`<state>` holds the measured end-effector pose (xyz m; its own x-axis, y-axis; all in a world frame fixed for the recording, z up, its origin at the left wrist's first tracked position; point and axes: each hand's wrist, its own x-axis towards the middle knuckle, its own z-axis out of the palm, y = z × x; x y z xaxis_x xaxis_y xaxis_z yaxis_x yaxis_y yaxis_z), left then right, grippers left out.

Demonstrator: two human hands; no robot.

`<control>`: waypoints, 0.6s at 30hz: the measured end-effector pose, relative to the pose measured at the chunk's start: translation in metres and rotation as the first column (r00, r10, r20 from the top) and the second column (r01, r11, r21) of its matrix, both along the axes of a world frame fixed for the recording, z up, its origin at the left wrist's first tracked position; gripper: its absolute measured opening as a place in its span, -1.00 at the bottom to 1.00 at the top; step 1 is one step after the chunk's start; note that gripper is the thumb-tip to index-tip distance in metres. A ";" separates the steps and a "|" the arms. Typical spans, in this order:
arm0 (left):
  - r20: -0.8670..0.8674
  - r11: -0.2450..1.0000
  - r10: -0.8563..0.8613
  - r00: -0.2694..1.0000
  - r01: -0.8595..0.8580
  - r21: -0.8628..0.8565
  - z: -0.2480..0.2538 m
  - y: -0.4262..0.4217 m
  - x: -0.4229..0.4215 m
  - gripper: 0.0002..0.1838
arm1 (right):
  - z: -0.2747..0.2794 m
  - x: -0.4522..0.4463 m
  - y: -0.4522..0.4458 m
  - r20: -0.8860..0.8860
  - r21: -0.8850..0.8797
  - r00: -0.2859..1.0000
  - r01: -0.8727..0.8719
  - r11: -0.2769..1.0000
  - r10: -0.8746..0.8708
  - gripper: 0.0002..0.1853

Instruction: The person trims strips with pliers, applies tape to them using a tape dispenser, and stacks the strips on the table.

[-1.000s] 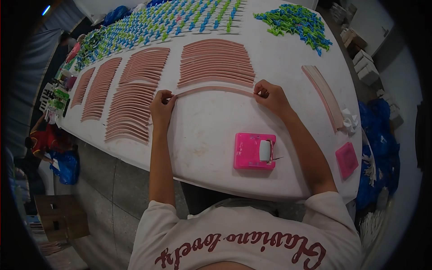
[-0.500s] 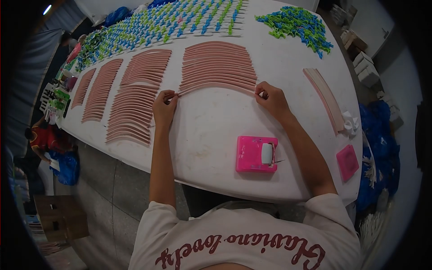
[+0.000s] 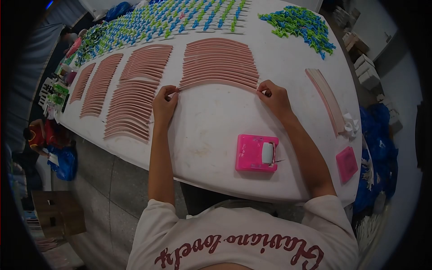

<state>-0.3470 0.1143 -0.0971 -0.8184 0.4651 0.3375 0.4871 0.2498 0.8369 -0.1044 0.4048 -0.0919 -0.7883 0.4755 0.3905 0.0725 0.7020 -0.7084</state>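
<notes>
One curved pink strip (image 3: 219, 82) spans the gap between the hands in the head view, lying in the upper middle of the frame as the lowest of a column of matching strips (image 3: 219, 61). Its long axis runs left to right across the desk (image 3: 207, 130), bowed toward the top of the frame, roughly parallel with the strips above it; whether it touches the next one up is too fine to tell. The left hand (image 3: 165, 102) has thumb and forefinger pinched at the strip's left end, and the right hand (image 3: 275, 99) pinches its right end, so neither hand is nearer: each has a tip, and the middle of the strip arches above the line between them. Both forearms reach up from the bottom of the frame. Below the right hand, well apart from the strip, sits a pink box with a white roller (image 3: 249, 157); a long bundle of strips (image 3: 326, 101) lies at the right of the frame.
</notes>
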 end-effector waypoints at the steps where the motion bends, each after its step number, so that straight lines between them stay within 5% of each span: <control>1: -0.007 1.000 -0.003 1.000 0.003 -0.001 0.001 0.000 0.001 -0.74 | 0.000 0.000 0.000 -0.003 0.002 1.000 0.004 1.000 -0.004 -0.81; 18: 0.014 0.998 0.024 1.000 -0.023 -0.060 0.005 0.000 0.003 -0.65 | 0.002 0.000 0.000 0.001 -0.004 1.000 0.028 1.000 -0.028 -0.81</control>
